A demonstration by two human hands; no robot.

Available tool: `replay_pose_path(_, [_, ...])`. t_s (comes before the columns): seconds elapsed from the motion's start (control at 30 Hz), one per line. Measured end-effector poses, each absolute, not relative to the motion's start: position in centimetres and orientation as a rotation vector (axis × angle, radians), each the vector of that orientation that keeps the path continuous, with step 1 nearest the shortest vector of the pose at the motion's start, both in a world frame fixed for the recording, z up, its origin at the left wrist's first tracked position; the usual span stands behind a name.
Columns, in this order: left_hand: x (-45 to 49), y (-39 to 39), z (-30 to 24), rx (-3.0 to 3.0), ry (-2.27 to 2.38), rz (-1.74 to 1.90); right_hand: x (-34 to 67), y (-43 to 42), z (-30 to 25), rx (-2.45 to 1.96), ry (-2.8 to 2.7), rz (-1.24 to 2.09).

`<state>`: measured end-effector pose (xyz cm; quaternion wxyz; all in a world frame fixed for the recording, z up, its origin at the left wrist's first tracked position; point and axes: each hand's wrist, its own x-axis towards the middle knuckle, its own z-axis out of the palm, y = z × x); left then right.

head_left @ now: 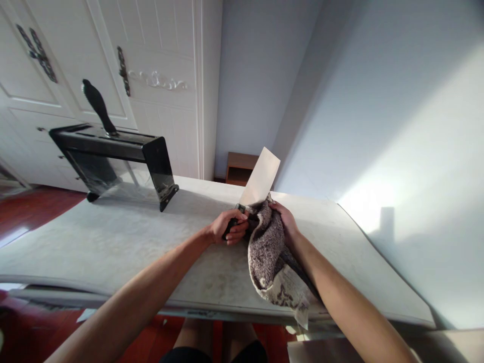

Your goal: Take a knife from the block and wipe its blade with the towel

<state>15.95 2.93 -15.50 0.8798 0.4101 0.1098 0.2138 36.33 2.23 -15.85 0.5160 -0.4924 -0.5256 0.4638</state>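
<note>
My left hand (231, 226) is closed around the black handle of a cleaver (260, 176). Its broad, pale blade tilts up and to the right, away from me. In my right hand (286, 221) is a bunched brown and cream towel (266, 247), pressed near the lower part of the blade. The towel's loose end, with a dark pattern, hangs down over the table's near edge. Cloth covers some of the right fingertips, and the towel's contact with the blade is partly hidden.
A black knife block (113, 141) with clear sides stands on the white table (124, 247) at the left, with one black-handled knife (99, 107) in it. Behind are a white wardrobe (162, 121) and a small brown cabinet (242, 161). A wall (378, 126) borders the right.
</note>
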Motion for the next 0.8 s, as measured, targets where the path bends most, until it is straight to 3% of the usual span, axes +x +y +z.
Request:
replay_pose_path(0.17, [15.9,3.0,-15.0,0.841,0.271,0.379,35.5,1.7,-15.3,-1.125,-1.126,1.327])
replay_pose_path(0.8, [15.0,4.1,-14.6,1.416,0.997,0.474,37.4,3.3,-16.8,-0.962,-0.724,1.228])
